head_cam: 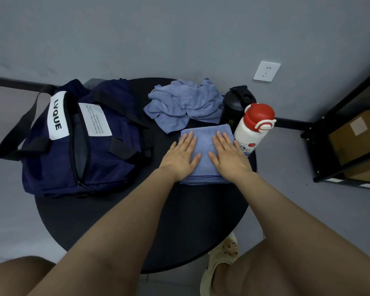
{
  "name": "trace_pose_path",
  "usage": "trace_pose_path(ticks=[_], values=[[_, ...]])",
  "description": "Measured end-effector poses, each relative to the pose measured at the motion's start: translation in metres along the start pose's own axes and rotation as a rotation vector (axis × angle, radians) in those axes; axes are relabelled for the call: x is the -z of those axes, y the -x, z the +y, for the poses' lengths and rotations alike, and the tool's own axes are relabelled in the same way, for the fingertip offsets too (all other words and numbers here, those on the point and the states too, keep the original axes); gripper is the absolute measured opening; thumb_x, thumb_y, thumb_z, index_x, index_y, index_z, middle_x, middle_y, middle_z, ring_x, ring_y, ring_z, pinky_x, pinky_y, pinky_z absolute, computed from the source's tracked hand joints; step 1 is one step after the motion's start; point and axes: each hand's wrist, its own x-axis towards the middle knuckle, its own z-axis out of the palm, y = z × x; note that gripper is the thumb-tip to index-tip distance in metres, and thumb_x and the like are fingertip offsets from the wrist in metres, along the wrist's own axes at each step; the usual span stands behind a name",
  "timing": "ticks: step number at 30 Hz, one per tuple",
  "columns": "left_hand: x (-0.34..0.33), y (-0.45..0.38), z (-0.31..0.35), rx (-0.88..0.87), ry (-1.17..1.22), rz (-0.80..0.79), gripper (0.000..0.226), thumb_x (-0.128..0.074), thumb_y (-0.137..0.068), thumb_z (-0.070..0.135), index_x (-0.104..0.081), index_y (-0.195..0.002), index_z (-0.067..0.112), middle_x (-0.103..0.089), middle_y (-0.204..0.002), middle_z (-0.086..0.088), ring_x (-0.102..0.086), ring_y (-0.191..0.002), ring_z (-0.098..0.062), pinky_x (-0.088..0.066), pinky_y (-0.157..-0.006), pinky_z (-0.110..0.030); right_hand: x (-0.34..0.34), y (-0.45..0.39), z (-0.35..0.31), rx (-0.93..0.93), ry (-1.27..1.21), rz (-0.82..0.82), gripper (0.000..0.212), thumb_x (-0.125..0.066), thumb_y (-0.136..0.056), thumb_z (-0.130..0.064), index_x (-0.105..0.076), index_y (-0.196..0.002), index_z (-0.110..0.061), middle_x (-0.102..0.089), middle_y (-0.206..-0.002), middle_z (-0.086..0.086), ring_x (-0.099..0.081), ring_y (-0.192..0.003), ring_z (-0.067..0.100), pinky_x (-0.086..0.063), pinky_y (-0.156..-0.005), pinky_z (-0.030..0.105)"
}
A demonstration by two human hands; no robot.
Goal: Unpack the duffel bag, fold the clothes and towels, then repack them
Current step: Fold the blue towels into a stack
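The duffel bag point(77, 144) is unzipped; 1 folded towel point(203, 154) lies under the flat, spread left hand point(181, 155) and right hand point(228, 155), while 1 crumpled towel point(184, 105) waits, and repacking is not yet begun.

Duffel bag point(77, 146): navy, black straps, white "LVQUE" label, zip open, on table's left edge. Folded towel point(204, 154): blue, flat rectangle, right of bag. Crumpled towel point(184, 105): blue, unfolded heap just behind the folded one.

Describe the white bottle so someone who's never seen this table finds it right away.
On the round black table, look at the right edge, beside the folded blue towel. The white bottle leans there, against a black bottle; only it has a red cap and cartoon print.
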Motion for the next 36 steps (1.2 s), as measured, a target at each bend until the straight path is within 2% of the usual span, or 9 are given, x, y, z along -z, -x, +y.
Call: trace_pose_path(ticks=[5,8,10,15,19,25,31,33,36], values=[[0.013,0.016,-0.019,-0.055,0.004,0.007,0.055,-0.021,-0.103,0.038,-0.003,-0.152,0.022,0.004,-0.16,0.005,0.004,-0.146,-0.009,0.001,-0.118,-0.031,0.017,0.001,-0.014,0.043,-0.061,0.072,0.057,-0.024,-0.103,-0.041,-0.01,-0.153,-0.017,-0.011,-0.16,0.001,-0.003,-0.147,0.013,0.001,-0.118,0.031],[0.029,0.018,-0.03,-0.005,0.049,0.049,0.052,-0.026,-0.102,0.025,-0.009,-0.152,0.022,-0.003,-0.16,0.004,-0.014,-0.145,-0.023,-0.01,-0.118,-0.035,0.039,0.001,-0.024,0.044,-0.133,0.154,0.055,-0.031,-0.102,-0.04,-0.019,-0.151,-0.017,-0.022,-0.158,0.003,-0.014,-0.146,0.018,-0.009,-0.117,0.031],[0.042,0.015,-0.037,0.056,0.084,0.095,0.053,-0.029,-0.102,0.022,-0.012,-0.152,0.021,-0.008,-0.159,0.003,-0.023,-0.141,-0.032,-0.019,-0.115,-0.039,0.054,-0.001,-0.031,0.04,-0.178,0.151,0.055,-0.035,-0.102,-0.038,-0.021,-0.151,-0.018,-0.024,-0.157,0.005,-0.015,-0.145,0.02,-0.013,-0.116,0.032],[0.066,-0.001,-0.058,0.086,0.173,0.156,0.056,-0.035,-0.1,0.017,-0.013,-0.152,0.019,-0.017,-0.157,-0.002,-0.03,-0.137,-0.031,-0.03,-0.11,-0.042,0.074,-0.03,-0.049,0.144,-0.018,0.092,0.056,-0.036,-0.101,-0.041,-0.022,-0.151,-0.02,-0.031,-0.154,0.006,-0.025,-0.143,0.019,-0.009,-0.117,0.031],[0.076,-0.017,-0.079,0.132,0.216,0.148,0.057,-0.036,-0.1,0.017,-0.013,-0.152,0.018,-0.02,-0.156,-0.004,-0.034,-0.136,-0.028,-0.031,-0.109,-0.039,0.08,-0.057,-0.06,0.119,-0.039,0.096,0.056,-0.041,-0.1,-0.041,-0.027,-0.149,-0.019,-0.039,-0.148,0.005,-0.035,-0.136,0.025,-0.023,-0.111,0.034],[0.09,-0.05,-0.105,0.156,0.172,0.176,0.052,-0.038,-0.1,0.02,-0.022,-0.149,0.017,-0.027,-0.153,-0.006,-0.043,-0.128,-0.031,-0.037,-0.103,-0.045,0.081,-0.11,-0.068,0.052,-0.117,0.053,0.049,-0.046,-0.099,-0.038,-0.04,-0.141,-0.014,-0.048,-0.14,0.011,-0.048,-0.124,0.03,-0.043,-0.097,0.039],[0.102,-0.103,-0.13,0.203,0.174,0.141,0.052,-0.039,-0.1,0.012,-0.024,-0.149,0.014,-0.025,-0.153,-0.008,-0.036,-0.134,-0.024,-0.032,-0.109,-0.034,0.078,-0.168,-0.067,0.0,-0.164,0.059,0.046,-0.049,-0.098,-0.034,-0.043,-0.14,-0.015,-0.048,-0.14,0.009,-0.048,-0.125,0.027,-0.044,-0.097,0.037],[0.105,-0.122,-0.136,0.235,0.182,0.132,0.054,-0.042,-0.098,0.01,-0.023,-0.149,0.014,-0.022,-0.154,-0.008,-0.031,-0.137,-0.024,-0.029,-0.111,-0.035,0.073,-0.188,-0.071,-0.007,-0.209,0.055,0.046,-0.051,-0.097,-0.033,-0.044,-0.14,-0.017,-0.049,-0.14,0.008,-0.048,-0.126,0.026,-0.043,-0.1,0.037],[0.104,-0.148,-0.146,0.251,0.193,0.108,0.058,-0.045,-0.096,0.008,-0.023,-0.149,0.015,-0.022,-0.155,-0.008,-0.028,-0.14,-0.027,-0.027,-0.113,-0.04,0.059,-0.216,-0.082,0.007,-0.215,0.037,0.041,-0.052,-0.095,-0.036,-0.052,-0.132,-0.019,-0.059,-0.128,0.007,-0.056,-0.115,0.026,-0.047,-0.093,0.036]])
